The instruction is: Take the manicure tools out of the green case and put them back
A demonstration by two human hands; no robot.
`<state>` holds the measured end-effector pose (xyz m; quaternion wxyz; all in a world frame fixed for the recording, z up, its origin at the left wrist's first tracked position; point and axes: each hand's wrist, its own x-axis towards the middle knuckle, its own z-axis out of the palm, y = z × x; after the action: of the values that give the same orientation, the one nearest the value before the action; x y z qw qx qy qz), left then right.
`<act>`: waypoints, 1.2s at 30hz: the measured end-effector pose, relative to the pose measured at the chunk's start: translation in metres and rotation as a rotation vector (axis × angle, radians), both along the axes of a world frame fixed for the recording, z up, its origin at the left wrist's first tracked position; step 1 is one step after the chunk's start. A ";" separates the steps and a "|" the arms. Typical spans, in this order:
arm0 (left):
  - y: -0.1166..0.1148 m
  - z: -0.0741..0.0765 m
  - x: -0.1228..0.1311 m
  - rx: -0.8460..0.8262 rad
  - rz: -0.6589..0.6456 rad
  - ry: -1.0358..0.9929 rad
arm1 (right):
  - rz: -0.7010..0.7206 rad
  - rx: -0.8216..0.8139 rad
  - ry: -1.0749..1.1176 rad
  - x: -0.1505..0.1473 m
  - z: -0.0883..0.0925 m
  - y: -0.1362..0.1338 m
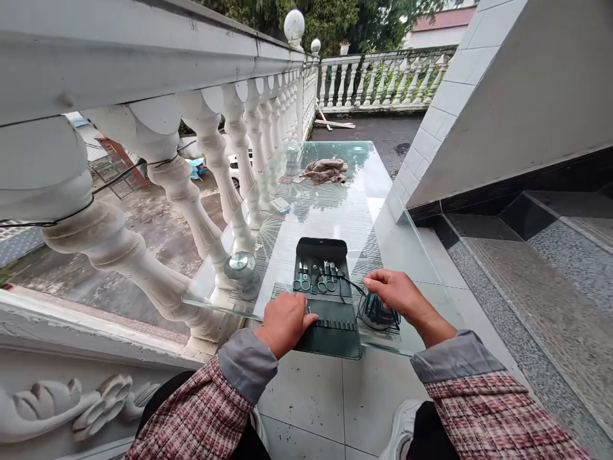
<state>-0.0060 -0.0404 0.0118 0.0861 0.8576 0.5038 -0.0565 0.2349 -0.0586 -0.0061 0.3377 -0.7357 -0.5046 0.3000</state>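
An unfolded dark green manicure case [330,310] lies on the glass table, its lower flap reaching past the front edge. Small scissors [327,285], clippers [332,269] and other small metal tools sit in its upper part; a row of loops on the lower panel holds nothing. My left hand [286,319] grips the case's left edge, thumb over the lower panel. To the right of the case, my right hand [393,292] is closed in a pinch, apparently on a thin black cord [353,283] running from the case. Dark strands show below that hand; their far ends are unclear.
The glass table [330,217] stretches away ahead, with a crumpled brownish cloth [325,171] and a small card [280,204] on it. A white balustrade [177,185] runs along the left. Stone steps [536,275] rise on the right.
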 end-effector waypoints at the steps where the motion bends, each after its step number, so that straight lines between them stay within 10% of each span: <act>1: 0.001 0.000 0.003 -0.017 0.013 0.001 | 0.001 0.000 -0.015 0.000 0.000 0.000; 15: 0.008 -0.007 0.007 -0.072 0.062 -0.076 | -0.066 0.020 -0.345 -0.009 0.005 0.005; 25: 0.009 -0.010 0.005 -0.090 0.079 -0.157 | 0.301 0.015 -0.063 -0.089 -0.008 -0.001; 36: 0.009 -0.008 0.003 -0.143 0.108 -0.214 | 0.438 -0.066 -0.003 -0.094 -0.009 0.012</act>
<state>-0.0028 -0.0316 0.0036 0.2034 0.8219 0.5320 0.0043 0.1405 -0.0467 -0.0155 0.2393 -0.6196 -0.6428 0.3816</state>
